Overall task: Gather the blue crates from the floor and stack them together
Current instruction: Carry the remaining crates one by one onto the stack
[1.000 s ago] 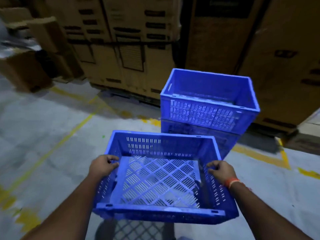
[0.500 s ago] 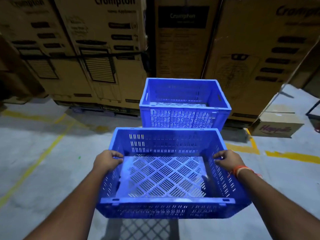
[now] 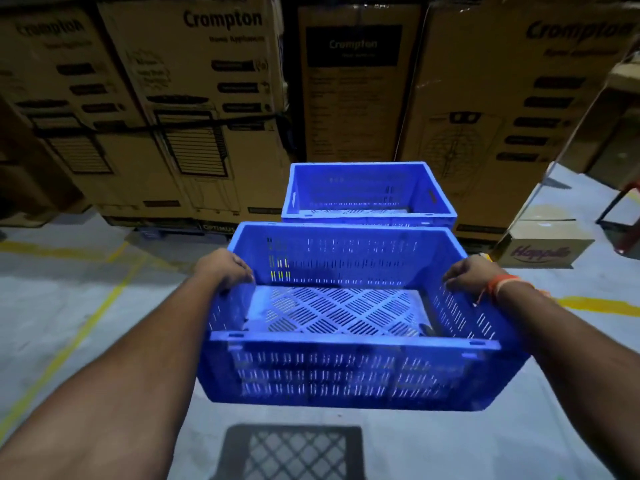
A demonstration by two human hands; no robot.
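Two hands, the left hand (image 3: 227, 268) and right hand (image 3: 472, 273), gripped the carried crate's (image 3: 349, 344) side rims; it hung above the floor, level, long axis crosswise, the stacked crates (image 3: 369, 192) straight ahead.

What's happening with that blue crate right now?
Left hand and right hand grip carried crate by side rims. Crate stack dead ahead. Nothing between.

Blue crates: two in view, one carried (image 3: 349, 368), one beyond it (image 3: 367, 192); whether that one sits on another is hidden. Hands: two, left (image 3: 225, 268), right (image 3: 474, 271). Large Crompton cartons (image 3: 214, 98): at least four along the back. Small printed box (image 3: 543, 249): one.
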